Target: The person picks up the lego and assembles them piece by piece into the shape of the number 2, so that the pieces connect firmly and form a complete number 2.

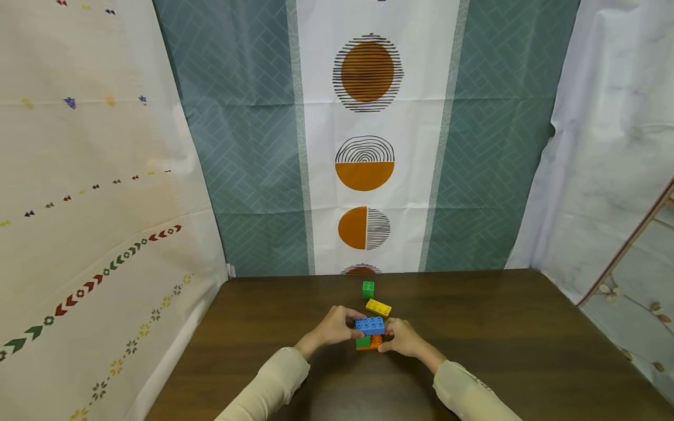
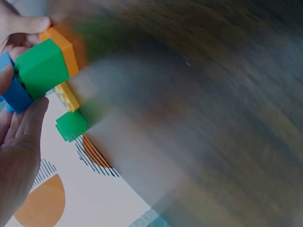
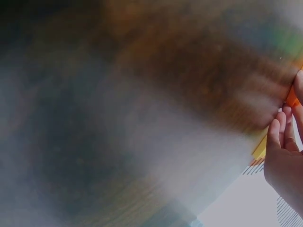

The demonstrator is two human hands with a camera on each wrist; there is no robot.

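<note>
My left hand [image 1: 335, 325] holds a blue toy brick [image 1: 370, 325] between thumb and fingers. Beneath it is a green brick [image 2: 42, 68], which sits on an orange brick [image 2: 63, 49]; in the left wrist view the blue brick meets the green one's studded top. My right hand [image 1: 404, 339] grips the right end of the orange brick [image 3: 292, 98]. In the head view some orange studs show to the right of the green brick. Most of the orange brick is out of frame in the right wrist view.
Behind the hands a yellow brick [image 1: 378, 307] lies on the dark wooden table [image 1: 253, 327]. A smaller green brick [image 1: 368, 289] stands farther back, near the table's rear edge. A patterned curtain [image 1: 368, 175] hangs behind the table, with cloths at both sides.
</note>
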